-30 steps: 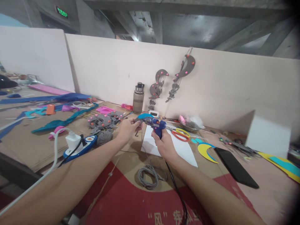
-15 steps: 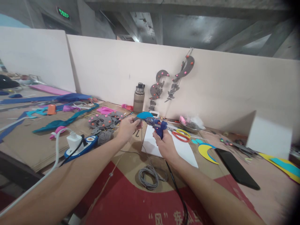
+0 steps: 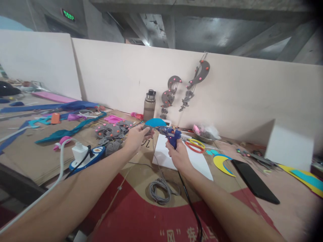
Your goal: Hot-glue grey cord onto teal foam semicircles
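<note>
From where I stand, red-printed cardboard point(image 3: 133, 205) spreads under the person's forearms, with white paper point(image 3: 186, 161) lying on it. At the paper's far edge, a blue hot-glue gun point(image 3: 174, 134) points left, its handle wrapped by the right hand point(image 3: 179, 155). The left hand point(image 3: 135, 139) pinches a small grey piece point(image 3: 147, 127) by the nozzle; whether those two touch, I can't tell.

The blue piece point(image 3: 155, 122) has risen higher beyond the glue gun point(image 3: 174, 134), hiding more of the small white device point(image 3: 168, 123), and the right hand point(image 3: 179, 155) has shifted slightly rightward with the gun.
</note>
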`<state>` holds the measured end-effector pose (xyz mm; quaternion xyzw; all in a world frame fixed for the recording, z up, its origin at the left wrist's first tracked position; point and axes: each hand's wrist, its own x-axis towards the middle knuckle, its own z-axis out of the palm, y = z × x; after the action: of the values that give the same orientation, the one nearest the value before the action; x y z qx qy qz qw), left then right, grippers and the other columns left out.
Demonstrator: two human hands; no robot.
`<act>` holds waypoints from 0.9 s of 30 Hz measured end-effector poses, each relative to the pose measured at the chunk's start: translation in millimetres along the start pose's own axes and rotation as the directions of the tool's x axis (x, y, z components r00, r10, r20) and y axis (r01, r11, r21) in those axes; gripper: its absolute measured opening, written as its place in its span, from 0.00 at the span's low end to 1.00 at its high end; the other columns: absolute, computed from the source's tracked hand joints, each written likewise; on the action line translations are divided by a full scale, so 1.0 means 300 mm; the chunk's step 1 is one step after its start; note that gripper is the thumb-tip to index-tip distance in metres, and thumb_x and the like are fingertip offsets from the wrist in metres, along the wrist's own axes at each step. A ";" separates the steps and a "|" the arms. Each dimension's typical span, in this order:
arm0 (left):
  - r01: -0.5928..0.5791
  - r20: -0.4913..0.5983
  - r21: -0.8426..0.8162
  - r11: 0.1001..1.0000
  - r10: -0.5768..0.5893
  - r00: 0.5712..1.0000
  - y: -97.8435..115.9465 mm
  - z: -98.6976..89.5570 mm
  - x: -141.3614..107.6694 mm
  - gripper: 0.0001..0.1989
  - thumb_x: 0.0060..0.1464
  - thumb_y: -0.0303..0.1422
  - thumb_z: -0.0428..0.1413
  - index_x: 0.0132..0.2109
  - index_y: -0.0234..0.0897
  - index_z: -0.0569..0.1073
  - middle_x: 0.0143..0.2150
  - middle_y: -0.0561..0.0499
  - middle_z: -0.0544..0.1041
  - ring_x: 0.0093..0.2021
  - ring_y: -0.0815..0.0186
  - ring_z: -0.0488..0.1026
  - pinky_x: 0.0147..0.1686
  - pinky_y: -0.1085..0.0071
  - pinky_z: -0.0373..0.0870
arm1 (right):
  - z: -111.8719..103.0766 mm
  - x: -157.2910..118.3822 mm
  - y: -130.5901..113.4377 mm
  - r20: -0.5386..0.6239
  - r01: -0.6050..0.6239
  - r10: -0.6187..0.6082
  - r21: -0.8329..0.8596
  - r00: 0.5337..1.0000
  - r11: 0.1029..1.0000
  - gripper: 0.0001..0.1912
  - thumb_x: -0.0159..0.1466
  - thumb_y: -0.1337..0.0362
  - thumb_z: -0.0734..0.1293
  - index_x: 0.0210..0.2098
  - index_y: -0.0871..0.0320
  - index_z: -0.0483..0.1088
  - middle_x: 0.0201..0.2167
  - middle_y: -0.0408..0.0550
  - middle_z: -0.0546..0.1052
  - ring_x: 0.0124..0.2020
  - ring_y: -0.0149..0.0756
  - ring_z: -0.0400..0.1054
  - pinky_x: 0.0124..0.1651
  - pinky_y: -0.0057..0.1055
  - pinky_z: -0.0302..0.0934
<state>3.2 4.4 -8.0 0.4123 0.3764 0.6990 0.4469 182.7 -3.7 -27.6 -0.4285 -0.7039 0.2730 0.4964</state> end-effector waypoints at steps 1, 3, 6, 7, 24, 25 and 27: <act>0.002 -0.004 -0.007 1.000 -0.002 1.000 0.002 0.001 -0.001 0.10 0.44 0.32 0.60 0.34 0.29 0.73 0.31 0.46 0.77 0.32 0.66 0.75 0.41 0.64 0.72 | -0.002 0.003 -0.001 0.004 -0.024 0.024 0.019 1.000 1.000 0.16 0.59 0.55 0.61 0.42 0.59 0.65 0.29 0.45 0.74 0.20 0.29 0.62 0.24 0.28 0.58; 0.006 -0.001 -0.015 1.000 -0.006 1.000 0.006 0.002 -0.003 0.10 0.45 0.31 0.60 0.35 0.29 0.73 0.31 0.46 0.77 0.33 0.66 0.75 0.41 0.65 0.73 | -0.009 0.013 -0.003 0.027 -0.087 0.085 0.076 0.996 0.993 0.14 0.58 0.56 0.61 0.40 0.59 0.65 0.30 0.45 0.75 0.18 0.28 0.61 0.22 0.27 0.57; 0.010 0.001 -0.008 1.000 -0.010 1.000 0.003 0.002 -0.004 0.09 0.45 0.31 0.60 0.34 0.29 0.72 0.32 0.45 0.77 0.33 0.66 0.76 0.41 0.65 0.73 | -0.030 0.041 0.012 0.066 -0.199 0.193 0.112 0.979 0.973 0.13 0.57 0.59 0.62 0.39 0.59 0.64 0.30 0.46 0.76 0.17 0.27 0.61 0.20 0.26 0.56; 0.009 0.000 -0.001 1.000 -0.009 1.000 0.000 0.003 -0.003 0.10 0.45 0.32 0.60 0.34 0.29 0.72 0.32 0.45 0.77 0.33 0.66 0.76 0.41 0.64 0.73 | -0.040 0.053 0.024 0.069 -0.229 0.225 0.069 0.972 0.971 0.12 0.56 0.59 0.62 0.37 0.60 0.65 0.29 0.47 0.76 0.17 0.28 0.62 0.20 0.26 0.56; -0.244 0.095 0.422 0.873 0.225 0.970 -0.008 0.045 -0.076 0.08 0.47 0.36 0.58 0.33 0.36 0.76 0.29 0.51 0.77 0.31 0.66 0.71 0.34 0.73 0.66 | 0.006 0.033 -0.053 0.025 0.042 -0.042 0.014 0.999 0.999 0.11 0.56 0.58 0.64 0.34 0.56 0.60 0.36 0.47 0.71 0.40 0.36 0.66 0.45 0.36 0.60; -0.282 0.106 0.474 0.834 0.263 0.959 -0.001 0.049 -0.085 0.07 0.47 0.35 0.58 0.32 0.36 0.76 0.28 0.51 0.76 0.30 0.66 0.70 0.33 0.73 0.64 | 0.028 0.026 -0.055 0.041 -0.008 0.001 0.171 0.999 0.985 0.14 0.55 0.58 0.66 0.36 0.55 0.58 0.39 0.46 0.71 0.41 0.34 0.67 0.46 0.36 0.61; -0.359 0.137 0.540 0.762 0.341 0.930 0.010 0.056 -0.100 0.06 0.47 0.34 0.58 0.32 0.37 0.76 0.28 0.52 0.76 0.30 0.67 0.69 0.33 0.74 0.62 | 0.062 0.015 -0.059 0.083 -0.131 0.107 0.385 0.991 0.914 0.19 0.52 0.61 0.67 0.37 0.54 0.55 0.40 0.45 0.71 0.39 0.32 0.69 0.45 0.35 0.63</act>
<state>25.3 -22.1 -6.3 0.5975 0.4727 0.6237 0.1749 158.9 -7.4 -17.9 -0.3546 -0.6229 0.4499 0.5327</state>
